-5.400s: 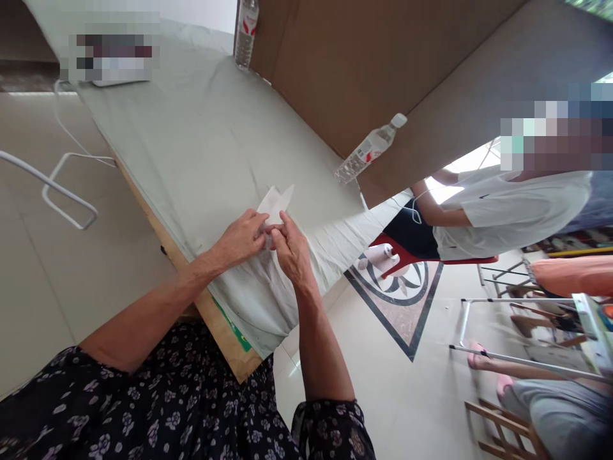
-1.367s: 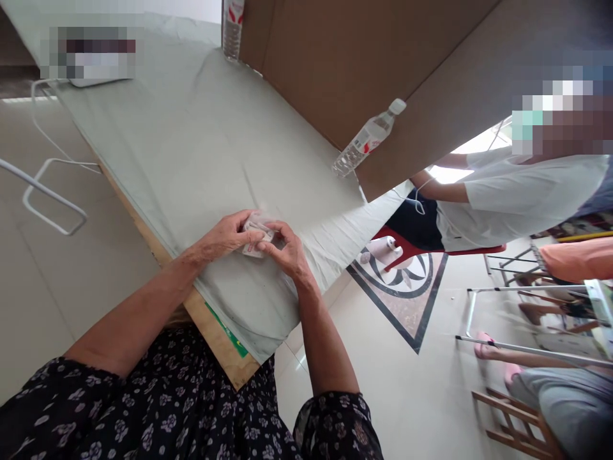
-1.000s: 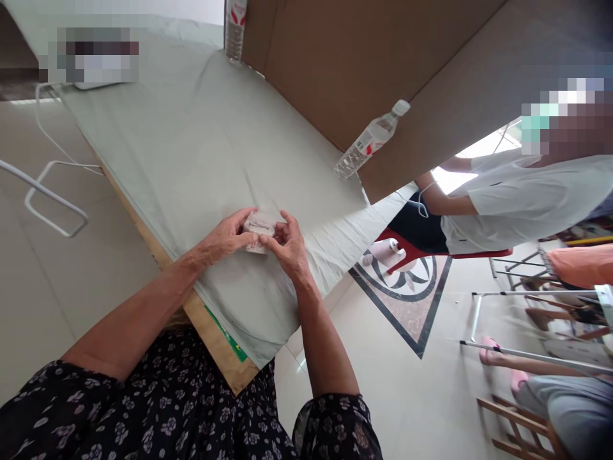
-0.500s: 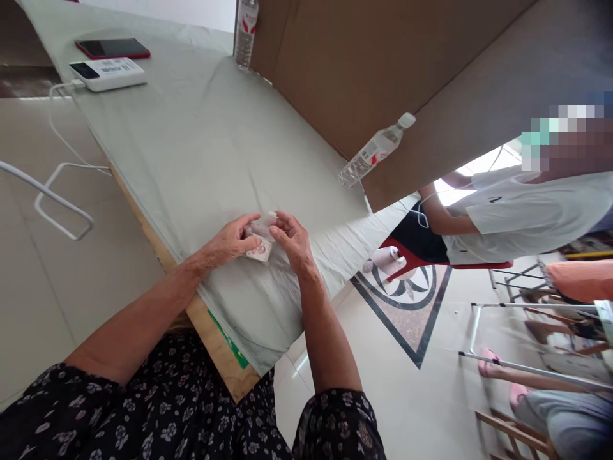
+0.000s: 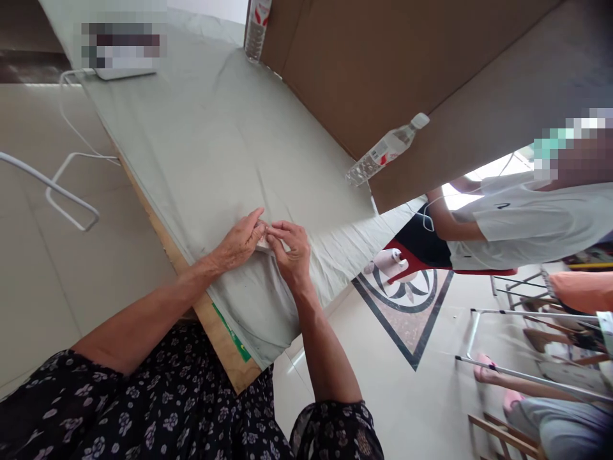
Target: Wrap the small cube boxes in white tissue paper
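Over the near part of the cloth-covered table, a small flat whitish pack with reddish print (image 5: pixel 263 244) lies between my two hands, mostly covered by fingers. My left hand (image 5: pixel 239 241) is closed around its left side, with one finger reaching out above it. From the right, my right hand (image 5: pixel 293 248) has its thumb and fingertips pinched together at the pack's edge. Whether the right fingertips grip the pack or something thin on it is hidden. What the pack contains cannot be seen.
A clear plastic bottle (image 5: pixel 385 150) leans by a large brown cardboard panel (image 5: pixel 345 76); another bottle (image 5: pixel 257 32) stands farther back. A white device (image 5: pixel 129 72) with a cable sits at the far left. At right, a person in a white shirt (image 5: pixel 527 211) sits beside the table.
My right hand has closed in on the pack, and its fingers have come together there. The pack's printed face is now mostly covered. The whole view has shifted slightly.
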### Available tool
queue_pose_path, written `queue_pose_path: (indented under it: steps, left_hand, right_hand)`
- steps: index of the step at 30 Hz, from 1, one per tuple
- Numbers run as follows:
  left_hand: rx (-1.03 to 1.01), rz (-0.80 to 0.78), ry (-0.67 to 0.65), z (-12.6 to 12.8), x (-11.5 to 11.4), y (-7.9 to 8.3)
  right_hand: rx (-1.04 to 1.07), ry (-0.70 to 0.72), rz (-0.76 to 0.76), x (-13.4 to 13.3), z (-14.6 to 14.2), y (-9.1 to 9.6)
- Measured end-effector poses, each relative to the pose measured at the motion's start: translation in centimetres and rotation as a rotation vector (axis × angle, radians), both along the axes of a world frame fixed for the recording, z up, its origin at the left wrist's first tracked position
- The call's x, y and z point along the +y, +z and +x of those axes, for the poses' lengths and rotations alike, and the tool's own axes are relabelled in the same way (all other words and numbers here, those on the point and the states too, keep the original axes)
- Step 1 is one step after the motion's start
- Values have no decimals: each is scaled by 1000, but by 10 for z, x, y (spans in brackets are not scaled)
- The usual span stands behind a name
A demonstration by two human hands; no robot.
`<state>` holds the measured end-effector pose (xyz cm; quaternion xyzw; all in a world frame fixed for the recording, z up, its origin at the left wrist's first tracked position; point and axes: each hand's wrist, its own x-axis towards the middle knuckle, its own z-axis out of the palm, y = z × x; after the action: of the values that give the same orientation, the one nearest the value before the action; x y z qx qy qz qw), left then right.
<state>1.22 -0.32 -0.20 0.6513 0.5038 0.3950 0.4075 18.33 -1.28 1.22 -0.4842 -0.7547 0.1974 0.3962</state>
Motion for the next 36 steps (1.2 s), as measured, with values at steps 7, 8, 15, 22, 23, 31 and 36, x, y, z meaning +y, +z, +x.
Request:
queue_pose_path:
  steps: [7,8,15,22,23,31,36]
  left_hand:
    - [121,85,87,-2,-1,-2]
    - [115,70,90,-2,0,-1]
    - [18,-7,90,-4,1,1]
    - [-56,-35,90,-6,3,-2]
    - [-59,-34,94,-6,3,-2]
    - [-109,-63,142,-3,1,0]
    - [-313,-100,251,-5,5,0]
  right_hand:
    - [-292,9,30,-18,5,-15]
    - [-296,-4,36,-18,4,-17]
    - [-241,-18,69,-23,1,-23]
    - [-182,-40,118,-10,5,-17]
    - [-213,-13,119,-6,3,-16]
    - [-227,-34,147,-6,1,-26]
    - [-74,-70,118,-5,13,-29]
